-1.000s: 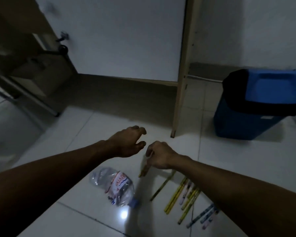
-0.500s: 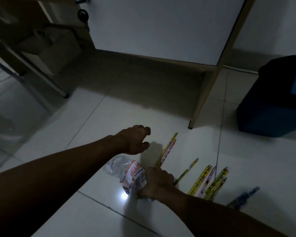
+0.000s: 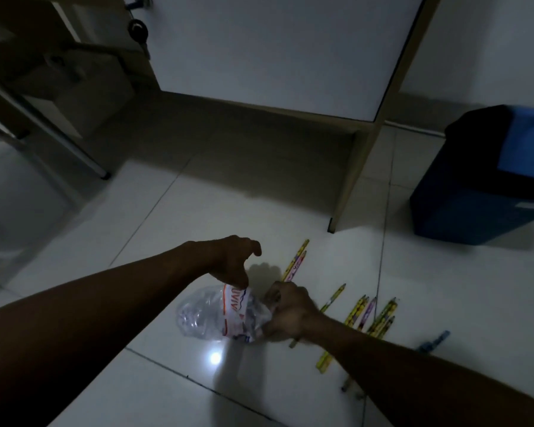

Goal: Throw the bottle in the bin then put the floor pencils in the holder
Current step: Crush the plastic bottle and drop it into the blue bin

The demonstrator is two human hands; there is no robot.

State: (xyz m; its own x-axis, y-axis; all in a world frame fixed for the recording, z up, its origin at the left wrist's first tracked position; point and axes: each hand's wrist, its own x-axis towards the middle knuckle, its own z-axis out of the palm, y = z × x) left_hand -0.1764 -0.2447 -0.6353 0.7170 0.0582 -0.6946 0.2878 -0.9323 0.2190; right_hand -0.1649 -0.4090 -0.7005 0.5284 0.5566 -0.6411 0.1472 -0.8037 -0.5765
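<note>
1. Right hand (image 3: 290,315) is closed round the neck end of the bottle (image 3: 216,312), fingers wrapped on the crumpled plastic.
2. Bottle is clear, crushed, w/ a white label edged in orange; it lies on its side on the floor (image 3: 444,303), base pointing left, a bright light glare on the tile just in front of it.
3. Left hand (image 3: 233,260) hovers above the bottle's label end, fingers loosely curled and spread, gripping nothing; thumb tip looks to be at or just over the label, can't tell if touching.
4. Pencils (image 3: 379,315) lie scattered on the floor right of the bottle: a yellow and a pink one together beyond the right hand, one alone beside the wrist, a yellow-and-pink bunch further right, more partly hidden under the right forearm.
5. Blue pencil-like items (image 3: 433,342) lie off right of that bunch; too blurred to say more.
6. Bin (image 3: 475,204), blue w/ a dark top, stands on the floor at the far right, well apart from the bottle.
7. Desk leg (image 3: 352,180) comes down to the floor between bin and pencils; white panel (image 3: 275,50) behind it.
</note>
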